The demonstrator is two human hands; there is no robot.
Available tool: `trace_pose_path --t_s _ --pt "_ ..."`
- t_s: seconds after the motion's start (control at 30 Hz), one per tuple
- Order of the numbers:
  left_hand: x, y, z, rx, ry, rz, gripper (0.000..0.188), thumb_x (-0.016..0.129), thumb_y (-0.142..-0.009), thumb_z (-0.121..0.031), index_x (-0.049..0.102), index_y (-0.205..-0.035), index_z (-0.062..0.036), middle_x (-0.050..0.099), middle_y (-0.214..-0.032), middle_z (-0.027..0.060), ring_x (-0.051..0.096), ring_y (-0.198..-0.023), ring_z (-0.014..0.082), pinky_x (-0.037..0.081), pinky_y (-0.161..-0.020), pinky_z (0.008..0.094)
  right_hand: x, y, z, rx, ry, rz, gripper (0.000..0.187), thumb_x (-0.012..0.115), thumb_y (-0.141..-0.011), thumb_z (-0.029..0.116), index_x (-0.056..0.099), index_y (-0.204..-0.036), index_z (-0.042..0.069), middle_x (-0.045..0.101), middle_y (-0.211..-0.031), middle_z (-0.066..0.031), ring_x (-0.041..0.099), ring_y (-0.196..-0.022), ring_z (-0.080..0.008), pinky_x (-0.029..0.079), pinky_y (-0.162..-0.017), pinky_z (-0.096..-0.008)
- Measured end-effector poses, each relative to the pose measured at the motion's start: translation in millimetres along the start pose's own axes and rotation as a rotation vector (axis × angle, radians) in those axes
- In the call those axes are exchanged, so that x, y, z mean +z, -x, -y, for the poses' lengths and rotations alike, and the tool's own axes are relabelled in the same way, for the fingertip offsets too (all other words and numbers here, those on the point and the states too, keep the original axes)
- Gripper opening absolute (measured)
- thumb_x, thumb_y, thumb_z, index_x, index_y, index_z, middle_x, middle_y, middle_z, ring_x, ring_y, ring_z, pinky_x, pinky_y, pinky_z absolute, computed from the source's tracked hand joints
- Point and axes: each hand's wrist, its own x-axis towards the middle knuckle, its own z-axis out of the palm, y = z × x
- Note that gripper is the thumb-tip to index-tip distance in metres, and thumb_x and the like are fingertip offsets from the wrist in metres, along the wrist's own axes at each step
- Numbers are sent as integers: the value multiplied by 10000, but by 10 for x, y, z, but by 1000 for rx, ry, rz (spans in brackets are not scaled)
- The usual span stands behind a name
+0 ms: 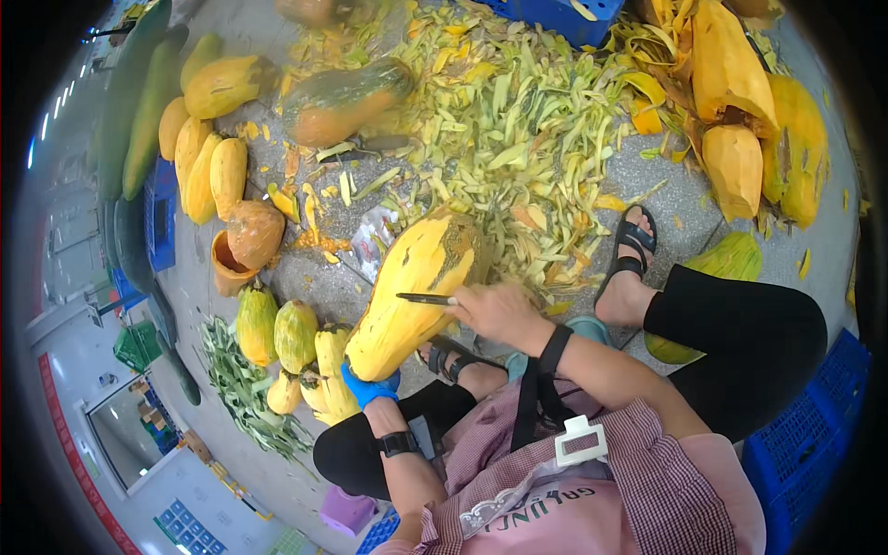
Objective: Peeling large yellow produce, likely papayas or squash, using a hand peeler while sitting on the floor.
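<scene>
A long butternut-shaped pumpkin (pixel 407 296) lies slantwise in front of me, mostly bare yellow flesh, with a patch of greenish-brown skin left at its wide far end. My left hand (pixel 372 384), in a blue glove, cups its narrow near end from below. In my bare right hand (pixel 504 314) is a slim dark peeler (pixel 426 299), its tip pointing left across the pumpkin's upper side; the closed fingers cover its other end. Green and yellow peel strips (pixel 527 157) pile up on the floor just beyond the pumpkin.
An unpeeled pumpkin (pixel 347 100) lies beyond, at the far left. Yellow pumpkins (pixel 227 176) and green-striped squashes (pixel 296 336) line the left. Large pumpkins (pixel 731 74) stand at the far right. Blue crates (pixel 805 435) are at right; leafy greens (pixel 242 384) lie at left.
</scene>
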Motion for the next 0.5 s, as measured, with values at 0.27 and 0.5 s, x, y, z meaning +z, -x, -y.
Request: trace_pose_path --t_s 0.27,0.5 --pt "16 -43 34 20 21 -6 531 314 -775 -464 443 -1151 -112 474 -1162 91 446 -1057 296 358 -866 463 -95 181 -957 517 183 42 332 439 -815 353 541 -677 68 521 -508 -117 531 -442 -261 398 -390 -373" --pt "-190 -65 -37 70 -34 -72 578 310 -766 -525 432 -1162 -123 471 -1163 89 453 -1046 297 371 -843 476 -112 -329 -178 333 -30 46 285 426 -823 340 542 -761 88 536 -532 -105 543 -482 -269 412 -415 -351"
